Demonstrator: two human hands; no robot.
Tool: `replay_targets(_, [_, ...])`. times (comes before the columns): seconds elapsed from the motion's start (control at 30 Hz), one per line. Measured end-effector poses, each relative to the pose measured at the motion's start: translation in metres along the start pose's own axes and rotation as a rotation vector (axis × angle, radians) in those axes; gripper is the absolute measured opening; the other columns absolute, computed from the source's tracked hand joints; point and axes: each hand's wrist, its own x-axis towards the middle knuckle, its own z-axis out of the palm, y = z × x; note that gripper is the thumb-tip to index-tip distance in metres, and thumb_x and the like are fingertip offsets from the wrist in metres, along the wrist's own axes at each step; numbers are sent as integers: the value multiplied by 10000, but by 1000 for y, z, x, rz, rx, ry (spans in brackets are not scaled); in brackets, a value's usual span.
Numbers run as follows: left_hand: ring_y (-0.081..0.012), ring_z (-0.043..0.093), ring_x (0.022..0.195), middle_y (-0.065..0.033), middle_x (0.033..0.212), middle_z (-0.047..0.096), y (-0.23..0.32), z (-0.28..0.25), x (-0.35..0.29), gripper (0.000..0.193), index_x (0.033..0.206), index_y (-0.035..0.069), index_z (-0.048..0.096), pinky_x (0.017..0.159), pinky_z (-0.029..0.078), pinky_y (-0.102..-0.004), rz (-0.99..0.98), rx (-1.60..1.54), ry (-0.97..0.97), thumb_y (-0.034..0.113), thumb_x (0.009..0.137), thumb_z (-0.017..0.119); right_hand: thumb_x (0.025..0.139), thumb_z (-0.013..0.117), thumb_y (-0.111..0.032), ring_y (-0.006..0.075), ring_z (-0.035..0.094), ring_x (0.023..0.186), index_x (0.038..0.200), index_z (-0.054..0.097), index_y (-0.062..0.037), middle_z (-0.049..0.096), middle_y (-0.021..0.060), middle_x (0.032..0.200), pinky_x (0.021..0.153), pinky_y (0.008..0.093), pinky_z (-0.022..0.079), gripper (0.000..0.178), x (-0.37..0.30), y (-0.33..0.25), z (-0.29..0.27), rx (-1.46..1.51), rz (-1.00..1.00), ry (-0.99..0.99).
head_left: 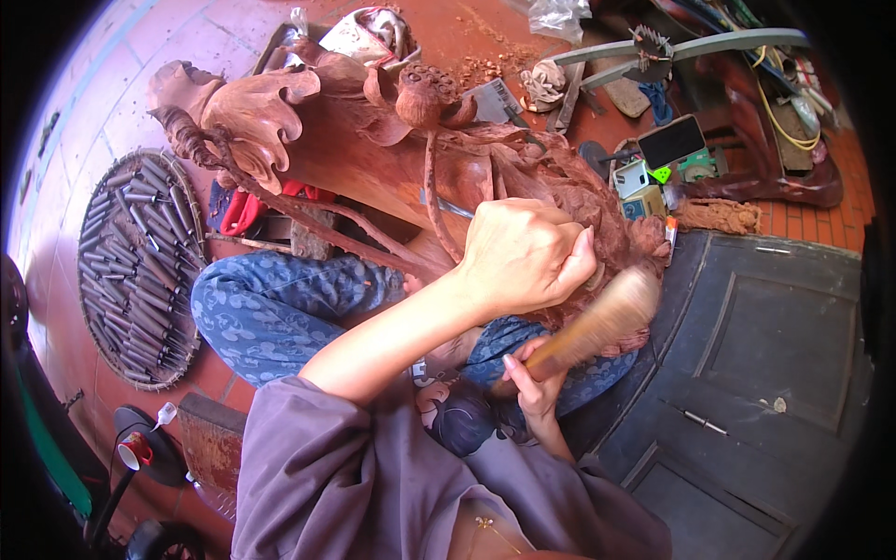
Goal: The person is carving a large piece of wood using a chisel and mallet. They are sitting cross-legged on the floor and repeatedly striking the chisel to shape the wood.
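Note:
A large reddish-brown wood carving (pixel 327 168) lies across the floor in front of me, with leaf-like folds, a round pod and thin stems. Above its middle, my left hand (pixel 532 257) is closed in a fist around a chisel. The chisel's grey metal blade (pixel 448 205) sticks out at the far left of the fist; its other end is hidden. Lower right of that fist, my right hand (pixel 539 385) grips a pale wooden mallet (pixel 597 322), smeared by motion. Its head is near the carving's right end, apart from my left thumb.
A round woven basket (pixel 191 350) of several dark metal chisels stands at left. Red cloth (pixel 245 213) lies under the carving. Dark wooden panels (pixel 775 345) fill the right. A phone (pixel 672 142) and small boxes (pixel 644 203) stand behind the carving's right end; wood chips litter the floor.

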Motion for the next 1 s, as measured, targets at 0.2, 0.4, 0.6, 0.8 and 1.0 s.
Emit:
replay_targets(0.2, [-297, 517, 489, -97, 523, 488, -1, -7, -1, 321, 532, 85, 491, 453, 405, -410, 6, -34, -21, 196, 827, 550, 762, 688, 23, 115, 538, 538, 803, 473, -34, 537, 38, 625, 552, 257, 437, 227, 2, 6, 6, 50, 28, 12])
replay_targets(0.4, [-303, 529, 504, -106, 534, 491, -3, -2, 0, 318, 548, 65, 495, 467, 413, -417, -28, 21, -9, 192, 837, 538, 766, 692, 17, 104, 545, 507, 765, 500, -22, 560, 43, 610, 487, 242, 427, 196, 3, 4, 10, 191, -18, 48])
replay_targets(0.6, [-295, 553, 513, -97, 536, 502, -4, -8, 0, 329, 558, 64, 511, 481, 426, -411, -71, 81, -32, 193, 859, 536, 755, 698, 15, 103, 536, 505, 809, 486, -30, 540, 41, 626, 488, 244, 424, 224, -2, 0, 6, 142, 52, 0])
replay_targets(0.8, [-246, 553, 492, -64, 541, 520, 23, 11, 8, 311, 593, 87, 554, 456, 436, -367, 126, -72, -37, 270, 819, 664, 767, 627, 25, 148, 525, 564, 889, 452, -34, 517, 76, 675, 560, 272, 448, 221, -3, -4, -14, 103, -27, -49])
replay_targets(1.0, [-273, 544, 478, -77, 517, 507, 33, 21, 32, 318, 573, 82, 555, 438, 418, -380, 66, -131, 71, 220, 848, 633, 782, 643, 23, 138, 533, 599, 928, 428, -34, 538, 78, 713, 616, 264, 460, 265, 7, -35, -26, 248, -51, -1])
